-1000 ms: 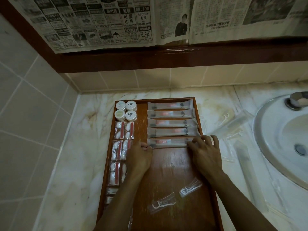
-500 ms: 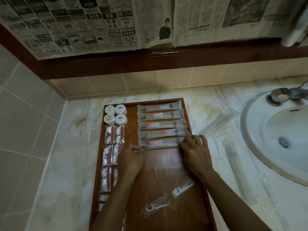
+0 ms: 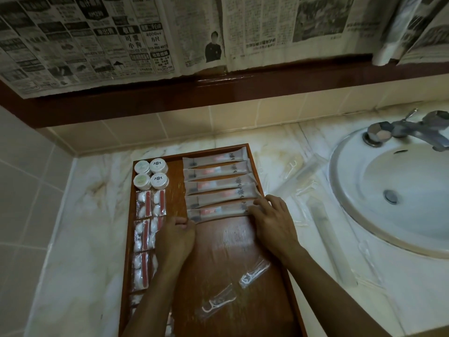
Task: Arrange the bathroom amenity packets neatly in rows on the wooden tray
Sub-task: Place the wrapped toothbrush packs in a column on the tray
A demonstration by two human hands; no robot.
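Observation:
A wooden tray (image 3: 226,246) lies on the marble counter. Several long toothbrush packets (image 3: 216,183) sit in rows at its far right. My left hand (image 3: 176,239) pinches the left end of the nearest toothbrush packet (image 3: 218,212) with curled fingers. My right hand (image 3: 272,220) rests its spread fingers on that packet's right end. Round white jars (image 3: 151,173) fill the far left corner, with red-and-white cotton packets (image 3: 149,207) in a column below them. Two floss pick packets (image 3: 254,271) lie loose on the near part of the tray.
More clear packets (image 3: 325,229) and floss picks (image 3: 290,166) lie on the counter between the tray and the white sink (image 3: 359,229). A metal faucet (image 3: 408,130) stands behind the basin. Tiled walls close off the left and the back, with newspaper hung above.
Both hands stay at the ends of the nearest toothbrush packet, which sits snug under the row above. The view has shifted to the right, showing more of the sink.

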